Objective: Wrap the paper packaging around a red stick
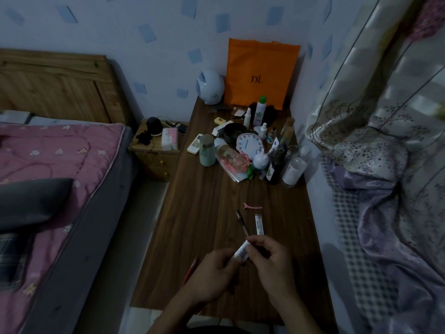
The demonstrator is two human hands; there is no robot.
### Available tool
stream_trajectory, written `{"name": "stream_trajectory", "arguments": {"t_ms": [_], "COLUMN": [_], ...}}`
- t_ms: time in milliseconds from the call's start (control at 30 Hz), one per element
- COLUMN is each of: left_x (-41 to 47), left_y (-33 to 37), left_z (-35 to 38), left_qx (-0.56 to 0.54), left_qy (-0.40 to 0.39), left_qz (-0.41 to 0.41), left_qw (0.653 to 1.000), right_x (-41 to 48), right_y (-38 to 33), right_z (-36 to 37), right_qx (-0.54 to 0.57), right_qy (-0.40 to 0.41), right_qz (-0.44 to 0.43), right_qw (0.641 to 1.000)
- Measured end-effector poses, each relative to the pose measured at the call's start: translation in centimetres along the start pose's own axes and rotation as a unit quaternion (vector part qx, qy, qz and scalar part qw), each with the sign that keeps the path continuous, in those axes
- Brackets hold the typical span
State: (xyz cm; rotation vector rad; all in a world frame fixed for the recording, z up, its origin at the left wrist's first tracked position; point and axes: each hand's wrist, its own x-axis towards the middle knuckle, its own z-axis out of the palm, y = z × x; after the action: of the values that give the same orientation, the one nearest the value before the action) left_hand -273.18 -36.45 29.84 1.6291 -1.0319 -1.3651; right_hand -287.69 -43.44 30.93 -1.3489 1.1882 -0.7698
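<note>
While both your hands meet low over the desk, the white tube lies between them, long axis slanting up and away to the right. Your left hand grips its near end; your right hand pinches the far tip, where the pen runs on beyond. Whether pen and tube join is hidden. A second tube lies just right of the pen.

Counter stands between bed on the left and curtain on the right. Bag leans against the wall at the far end, fan to its left. Clock lies among bottles mid-counter. Hair clip lies nearer, pen before it, tube just right of pen. Nightstand sits between bed and counter.
</note>
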Motion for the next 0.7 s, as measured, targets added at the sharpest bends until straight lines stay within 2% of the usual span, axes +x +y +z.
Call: {"name": "stream_trajectory", "arguments": {"t_ms": [167,333,467,700], "left_x": [-0.2,-0.5,-0.5,-0.4], "left_y": [1.0,1.7,1.7,1.4], "left_z": [-0.1,0.0,0.0,0.1], "left_qx": [-0.043,-0.017,-0.033,-0.051], "left_qy": [-0.01,0.024,0.017,0.058], "left_qz": [-0.002,0.017,0.01,-0.018], "left_qw": [0.999,0.999,0.999,0.997], "right_x": [-0.1,-0.3,-0.3,-0.4], "right_y": [-0.2,-0.4,-0.3,0.4], "right_z": [0.0,0.1,0.1,0.1], "right_qx": [0.038,0.042,0.061,0.061], "right_qy": [-0.018,-0.036,-0.041,-0.039], "right_qz": [0.026,0.009,0.03,0.059], "right_qw": [0.999,0.998,0.997,0.996]}}
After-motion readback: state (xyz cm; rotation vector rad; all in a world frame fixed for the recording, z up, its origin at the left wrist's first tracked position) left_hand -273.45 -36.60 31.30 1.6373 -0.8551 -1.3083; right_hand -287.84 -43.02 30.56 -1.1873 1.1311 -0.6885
